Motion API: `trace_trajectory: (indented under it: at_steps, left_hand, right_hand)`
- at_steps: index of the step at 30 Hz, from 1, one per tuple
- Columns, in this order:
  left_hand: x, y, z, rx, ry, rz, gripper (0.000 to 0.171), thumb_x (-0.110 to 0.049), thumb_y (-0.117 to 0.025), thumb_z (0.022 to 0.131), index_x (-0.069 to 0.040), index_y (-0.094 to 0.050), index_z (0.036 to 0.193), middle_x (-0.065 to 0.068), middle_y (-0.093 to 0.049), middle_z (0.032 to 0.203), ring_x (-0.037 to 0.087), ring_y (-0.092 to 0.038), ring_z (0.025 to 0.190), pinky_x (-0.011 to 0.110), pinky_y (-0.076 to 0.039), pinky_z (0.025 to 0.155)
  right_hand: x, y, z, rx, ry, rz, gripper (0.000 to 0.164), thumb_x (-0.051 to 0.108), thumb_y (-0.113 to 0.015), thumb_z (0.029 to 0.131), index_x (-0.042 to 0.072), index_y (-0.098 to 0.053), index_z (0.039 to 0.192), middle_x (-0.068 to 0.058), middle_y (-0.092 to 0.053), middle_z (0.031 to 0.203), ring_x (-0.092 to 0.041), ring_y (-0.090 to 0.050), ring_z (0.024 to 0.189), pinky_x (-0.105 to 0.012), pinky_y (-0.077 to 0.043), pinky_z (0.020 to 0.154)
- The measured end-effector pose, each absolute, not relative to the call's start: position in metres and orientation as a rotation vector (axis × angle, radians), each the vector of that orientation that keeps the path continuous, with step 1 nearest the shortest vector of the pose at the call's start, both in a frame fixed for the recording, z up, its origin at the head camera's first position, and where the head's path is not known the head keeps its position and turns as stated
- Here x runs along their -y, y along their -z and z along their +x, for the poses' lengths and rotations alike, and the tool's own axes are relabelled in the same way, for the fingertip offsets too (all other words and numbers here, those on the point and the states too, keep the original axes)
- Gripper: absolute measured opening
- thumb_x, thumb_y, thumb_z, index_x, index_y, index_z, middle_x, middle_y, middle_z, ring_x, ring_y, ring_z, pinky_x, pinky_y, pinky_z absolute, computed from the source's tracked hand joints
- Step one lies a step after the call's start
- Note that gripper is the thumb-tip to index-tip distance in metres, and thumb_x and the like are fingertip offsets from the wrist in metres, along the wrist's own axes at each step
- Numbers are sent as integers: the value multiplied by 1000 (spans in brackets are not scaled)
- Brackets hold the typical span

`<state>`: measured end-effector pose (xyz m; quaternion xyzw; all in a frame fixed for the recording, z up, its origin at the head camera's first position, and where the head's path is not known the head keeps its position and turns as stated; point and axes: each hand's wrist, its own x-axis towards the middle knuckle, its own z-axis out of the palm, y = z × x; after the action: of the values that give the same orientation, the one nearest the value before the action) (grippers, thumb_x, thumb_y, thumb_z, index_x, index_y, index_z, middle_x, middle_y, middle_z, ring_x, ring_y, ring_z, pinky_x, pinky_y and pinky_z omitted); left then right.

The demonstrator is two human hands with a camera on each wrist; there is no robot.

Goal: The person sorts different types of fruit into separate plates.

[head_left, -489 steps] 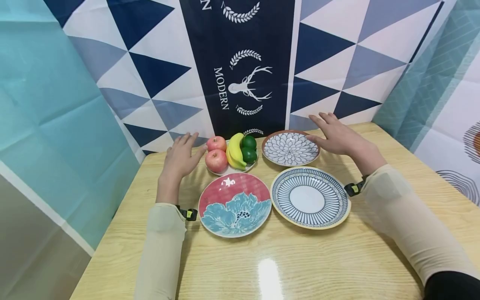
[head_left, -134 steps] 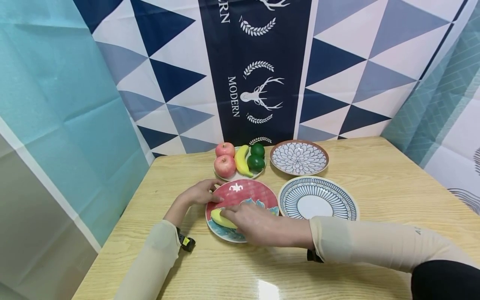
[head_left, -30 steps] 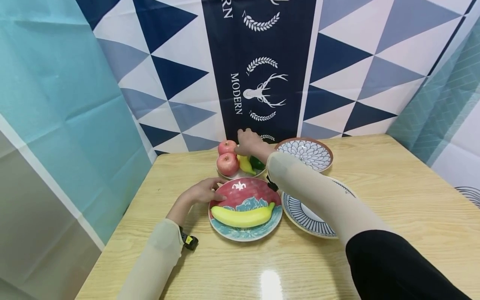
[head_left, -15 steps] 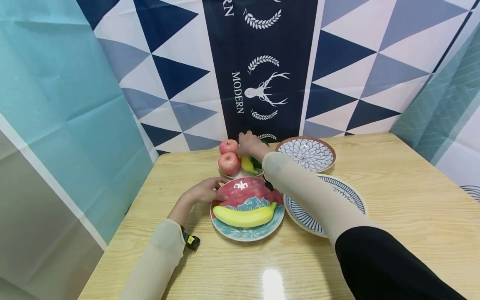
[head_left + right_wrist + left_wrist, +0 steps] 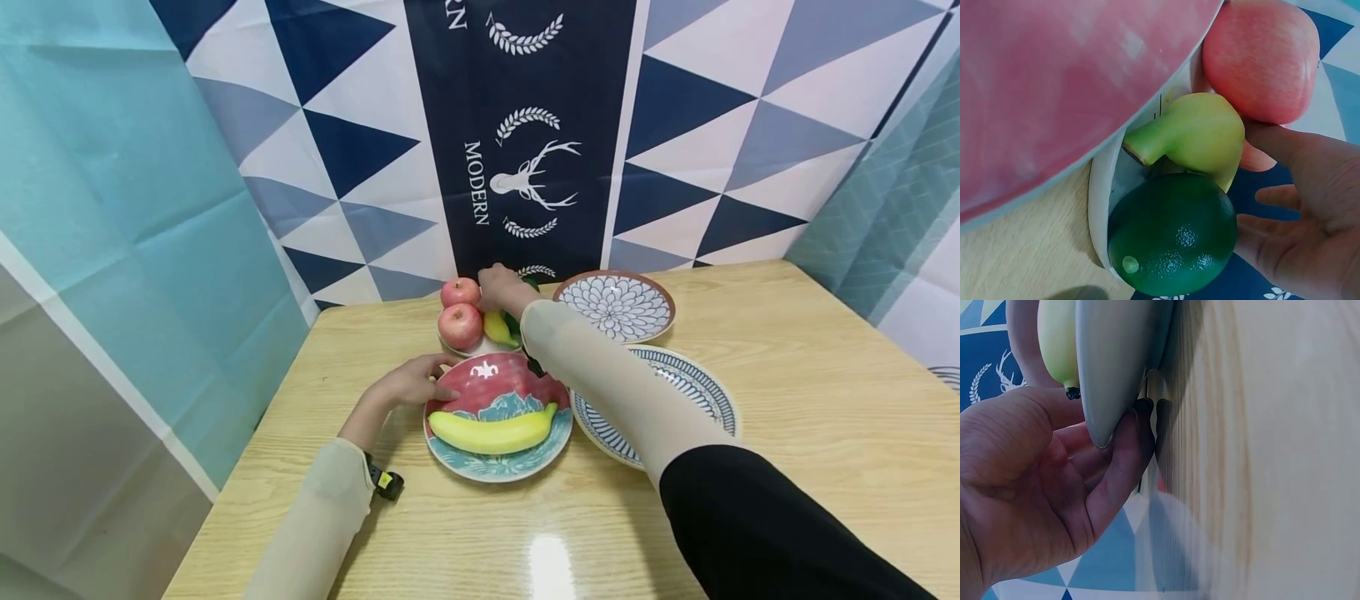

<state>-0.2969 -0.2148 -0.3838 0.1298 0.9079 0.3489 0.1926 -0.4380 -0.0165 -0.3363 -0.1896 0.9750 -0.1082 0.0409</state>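
My left hand (image 5: pixel 408 383) grips the left rim of a pink plate (image 5: pixel 487 379) with a blue flower, thumb on top. Its other fingers reach under the rim in the left wrist view. A yellow banana (image 5: pixel 495 433) lies across this plate. My right hand (image 5: pixel 502 287) is down among the fruit on a small white plate (image 5: pixel 1104 206) at the back. A second banana (image 5: pixel 1207 128) there sits between a pink apple (image 5: pixel 1263 59) and a dark green avocado (image 5: pixel 1172 234). The thumb is by the banana; whether the fingers close on it I cannot tell.
A blue-and-white striped plate (image 5: pixel 712 400) lies right of the pink one, partly under the right sleeve (image 5: pixel 622 383). Behind it stands a brown-rimmed flower plate (image 5: pixel 615 308). Another apple (image 5: pixel 461 292) is at the back. A patterned cloth (image 5: pixel 390 167) hangs behind the table.
Both hands were raised earlier. The right hand then laid a banana on the pink plate and moved back to the fruit. Over the last second it has lowered slightly; the left hand keeps its grip.
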Motion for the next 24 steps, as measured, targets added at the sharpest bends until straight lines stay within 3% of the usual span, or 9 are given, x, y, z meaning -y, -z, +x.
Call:
trace_trajectory:
  at_steps: [8, 24]
  left_hand:
    - [216, 382, -296, -2549, -984, 356, 51, -19, -77, 97, -15, -60, 146, 8, -65, 118, 27, -58, 108, 44, -50, 97]
    - [216, 384, -298, -2546, -979, 377, 51, -19, -77, 98, -15, -60, 146, 7, -66, 119, 25, -60, 108, 43, -51, 97]
  right_hand:
    - [20, 341, -439, -2945, 341, -555, 24, 18, -62, 100, -2, -71, 111, -14, -68, 102, -26, -62, 88, -34, -53, 76]
    - [21, 342, -441, -2932, 456, -442, 28, 22, -61, 99, 0, -71, 114, -15, -67, 112, -27, -62, 95, -35, -52, 81]
